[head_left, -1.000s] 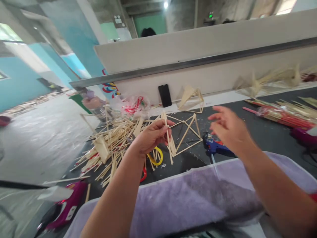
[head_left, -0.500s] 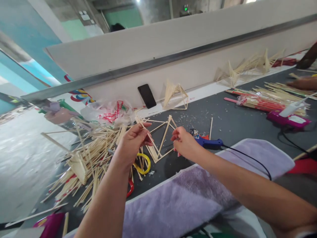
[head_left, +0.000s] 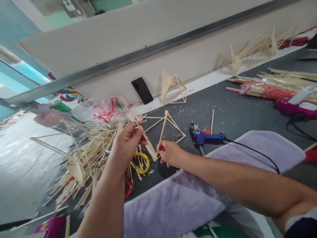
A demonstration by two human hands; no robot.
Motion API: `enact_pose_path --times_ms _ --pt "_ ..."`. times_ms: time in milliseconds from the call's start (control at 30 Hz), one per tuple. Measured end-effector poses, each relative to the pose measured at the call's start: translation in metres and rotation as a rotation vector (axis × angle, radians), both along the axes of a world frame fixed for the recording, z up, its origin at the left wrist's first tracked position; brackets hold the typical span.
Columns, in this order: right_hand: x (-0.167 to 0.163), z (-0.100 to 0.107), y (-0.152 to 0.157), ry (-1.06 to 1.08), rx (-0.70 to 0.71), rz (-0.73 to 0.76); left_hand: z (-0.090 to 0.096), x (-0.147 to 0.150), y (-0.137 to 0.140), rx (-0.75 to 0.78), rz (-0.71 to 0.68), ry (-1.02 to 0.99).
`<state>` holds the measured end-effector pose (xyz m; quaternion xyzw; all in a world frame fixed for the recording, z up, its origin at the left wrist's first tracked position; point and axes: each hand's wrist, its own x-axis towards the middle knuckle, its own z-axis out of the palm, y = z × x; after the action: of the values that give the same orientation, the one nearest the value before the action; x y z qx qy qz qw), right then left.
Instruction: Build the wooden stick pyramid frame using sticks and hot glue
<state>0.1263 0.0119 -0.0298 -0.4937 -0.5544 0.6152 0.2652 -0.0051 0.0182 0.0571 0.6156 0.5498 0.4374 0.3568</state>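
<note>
A frame of thin wooden sticks (head_left: 162,131) stands on the dark table in front of me, its sticks meeting in a peak. My left hand (head_left: 127,142) is closed around its left side, where several sticks lie side by side. With fingers pinched, my right hand (head_left: 170,153) grips the lower end of a slanting stick near the front corner. Beside my left wrist, scissors with a yellow handle loop (head_left: 148,162) and a red loop (head_left: 130,189) lie partly under my arm. A blue glue gun (head_left: 210,138) rests to the right of my right hand.
Loose sticks (head_left: 96,148) are heaped at left beside a plastic bag (head_left: 99,112). A phone (head_left: 142,91) and a finished-looking stick model (head_left: 170,86) lean by the wall. Bundled sticks (head_left: 267,90) and a purple glue gun (head_left: 292,105) lie right; purple cloth (head_left: 170,205) covers the near edge.
My right hand has moved left and down from beside the frame to its front corner, and now pinches a stick there. My left hand keeps its hold. The view has shifted slightly.
</note>
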Motion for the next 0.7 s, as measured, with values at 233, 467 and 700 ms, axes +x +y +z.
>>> enact_pose_path --times_ms 233,467,700 --pt "0.0056 0.0028 -0.0014 0.039 -0.047 0.008 -0.0027 0.0035 0.0001 0.002 0.016 0.099" --pt "0.0035 0.0041 -0.0010 0.033 -0.058 -0.017 -0.0067 0.0062 -0.0004 -0.014 0.044 0.111" --pt "0.0059 -0.0006 -0.0013 0.025 -0.013 -0.003 -0.0091 0.0072 0.0019 -0.018 0.073 0.147"
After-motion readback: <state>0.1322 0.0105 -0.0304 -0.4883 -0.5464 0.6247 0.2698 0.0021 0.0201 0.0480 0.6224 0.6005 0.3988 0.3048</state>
